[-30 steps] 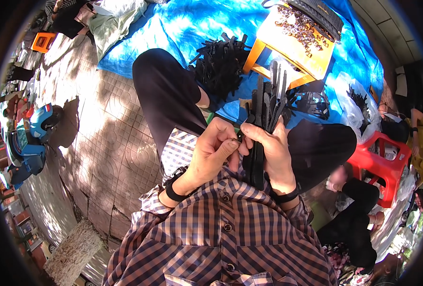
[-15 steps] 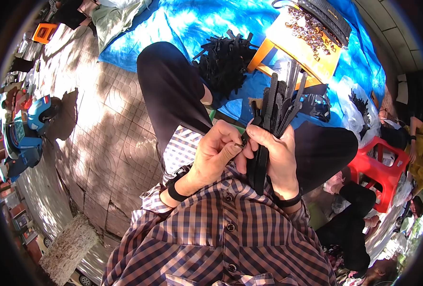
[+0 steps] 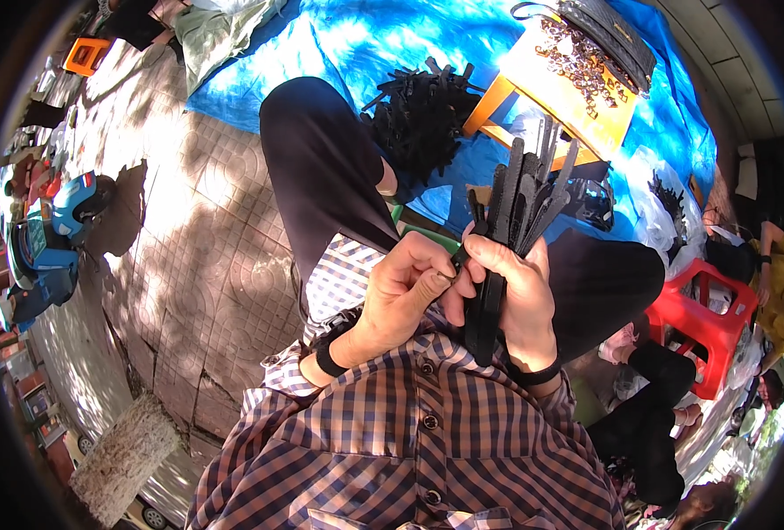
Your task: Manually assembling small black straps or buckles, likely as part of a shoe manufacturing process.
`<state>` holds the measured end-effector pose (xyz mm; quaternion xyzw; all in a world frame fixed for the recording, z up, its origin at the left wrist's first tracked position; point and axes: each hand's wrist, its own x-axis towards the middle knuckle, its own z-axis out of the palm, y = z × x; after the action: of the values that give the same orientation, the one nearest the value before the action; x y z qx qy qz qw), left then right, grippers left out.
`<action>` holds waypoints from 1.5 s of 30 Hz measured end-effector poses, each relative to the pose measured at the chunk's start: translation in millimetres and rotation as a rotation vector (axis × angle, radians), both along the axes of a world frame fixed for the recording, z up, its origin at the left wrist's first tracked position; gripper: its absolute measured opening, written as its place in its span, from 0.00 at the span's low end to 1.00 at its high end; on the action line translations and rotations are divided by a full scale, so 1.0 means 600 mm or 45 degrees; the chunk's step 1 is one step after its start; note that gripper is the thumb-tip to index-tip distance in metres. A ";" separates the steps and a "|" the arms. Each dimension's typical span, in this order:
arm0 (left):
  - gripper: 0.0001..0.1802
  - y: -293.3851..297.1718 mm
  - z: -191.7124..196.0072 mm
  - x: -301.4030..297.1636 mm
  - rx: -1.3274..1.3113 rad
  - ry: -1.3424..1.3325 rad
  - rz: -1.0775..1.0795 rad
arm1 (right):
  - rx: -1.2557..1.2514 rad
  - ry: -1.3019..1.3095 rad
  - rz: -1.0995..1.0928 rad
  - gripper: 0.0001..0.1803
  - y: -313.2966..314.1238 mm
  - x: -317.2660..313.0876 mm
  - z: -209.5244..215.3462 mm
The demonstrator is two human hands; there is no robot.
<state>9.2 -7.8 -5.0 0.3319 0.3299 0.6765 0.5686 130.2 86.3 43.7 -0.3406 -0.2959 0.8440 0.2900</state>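
Note:
My right hand (image 3: 517, 287) is wrapped round a bundle of black straps (image 3: 517, 199), whose ends fan out above the fist and hang below it. Close beside it, the thumb and forefinger of my left hand (image 3: 407, 287) are pinched on the end of a single black strap (image 3: 459, 258). Whether a small fitting is also in that pinch, I cannot make out. Both hands meet in front of my checked shirt, over my lap.
A heap of black straps (image 3: 417, 119) lies on a blue tarp (image 3: 339, 44) past my knee. Small shiny metal pieces (image 3: 578, 62) and a black bag (image 3: 611, 40) sit on a yellow stool (image 3: 617, 124). At right are a red stool (image 3: 697, 322) and other people; at left, a blue scooter (image 3: 52, 238).
My left fingers have shifted slightly at the strap's end, and that strap shows more between the hands. My right hand still holds the bundle. The whole view has moved a little.

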 end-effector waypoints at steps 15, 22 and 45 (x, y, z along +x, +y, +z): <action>0.08 0.001 0.004 -0.002 -0.092 -0.054 0.078 | 0.193 -0.224 -0.125 0.11 -0.007 0.001 -0.005; 0.07 0.001 0.004 -0.005 -0.089 -0.065 0.077 | 0.279 -0.212 -0.116 0.09 -0.011 -0.003 -0.007; 0.05 -0.011 0.012 0.023 -0.170 0.055 0.344 | 0.655 -0.396 -0.294 0.05 -0.048 -0.025 -0.002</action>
<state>23.1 -14.3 2.0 0.2604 0.4278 0.7162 0.4860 115.2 57.4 42.6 -0.4125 -0.4997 0.6409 0.4116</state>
